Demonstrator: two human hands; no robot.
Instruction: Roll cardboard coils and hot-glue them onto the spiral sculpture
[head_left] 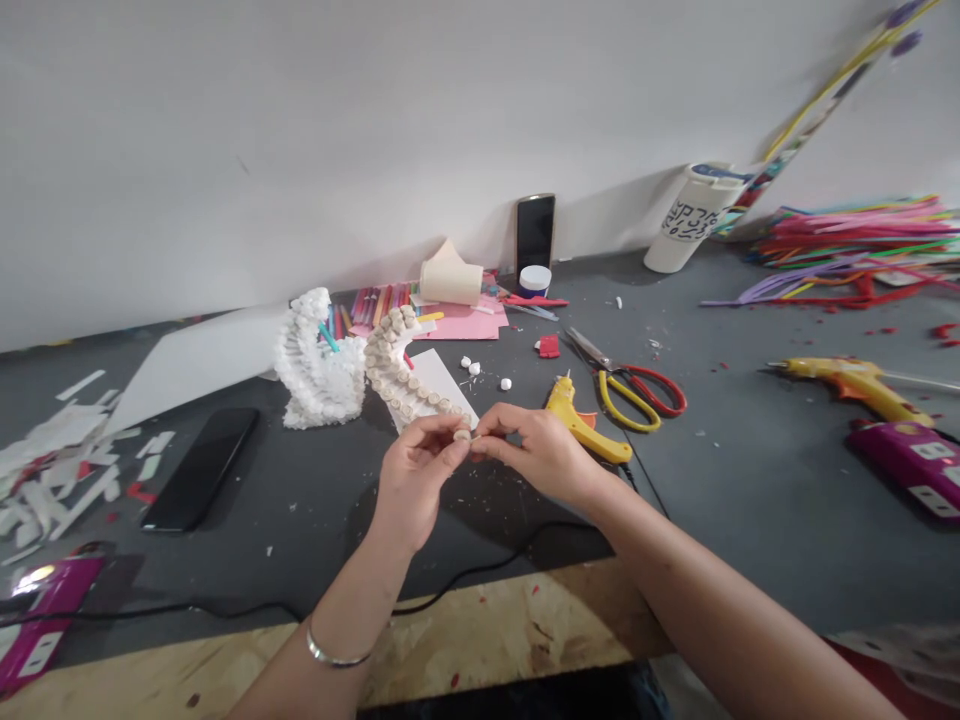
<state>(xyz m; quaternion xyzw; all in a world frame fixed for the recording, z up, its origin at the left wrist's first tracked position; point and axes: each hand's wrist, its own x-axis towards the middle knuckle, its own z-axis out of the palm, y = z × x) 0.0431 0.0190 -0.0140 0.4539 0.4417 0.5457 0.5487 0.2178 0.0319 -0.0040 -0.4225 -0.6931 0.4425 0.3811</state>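
Grey mat (750, 520) covered the table, with a chipboard edge showing at the near side. Both hands met mid-scene, just near of the craft pieces. Left hand (416, 462) had thumb and forefinger pinched closed on a small roll (462, 435), pale, possibly paper, too small to tell. Right hand (534, 450) pinched the same roll from the right side, its other fingers curled in. The roll was held above the mat, not resting on it. Silver bracelet (334, 655) sat on the left wrist.

Just far of the hands, a curved chain of rolls (394, 375) lay partly on a white sheet (439, 375), its near end close to the held roll. Left of the chain, a white ruffled piece (315, 370) stood upright. Yellow glue gun (585, 422) lay just right of the right hand, with scissors (634, 388), red and yellow handles, beside it farther right. Black phone (201, 468) lay flat, well left. Second phone (535, 232) leaned upright at the far wall, with a white jar (535, 280) in front of it. Pipe cleaners (862, 245) were piled far right. Black cable (225, 608) ran along the near edge under the forearms.
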